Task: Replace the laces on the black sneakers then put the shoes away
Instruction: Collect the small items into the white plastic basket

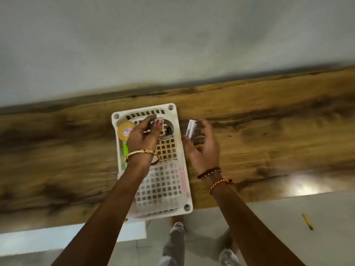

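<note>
Over a white slotted basket (179, 150) at centre frame, on a wooden table (269, 131): left hand (143, 137) reaching in, fingers curled round a small dark item, too blurred to name; right hand (203, 148) just right of the basket, pinching a small white box (190, 129) between thumb and fingertips. No black sneakers or laces anywhere in view, so no telling where they are. Likely risks: the box slipping from so light a pinch and dropping to the table or floor; the light basket, its near end overhanging the table edge, tipping if leaned on. Inside the basket: a round tan lid (125, 130) at upper left, a green stick (125, 150) along the left wall, a white cup (167, 129) holding something dark, clear plastic packets (163, 185) at the near end. Lower right, a yellow pencil (307, 221) on the floor.
</note>
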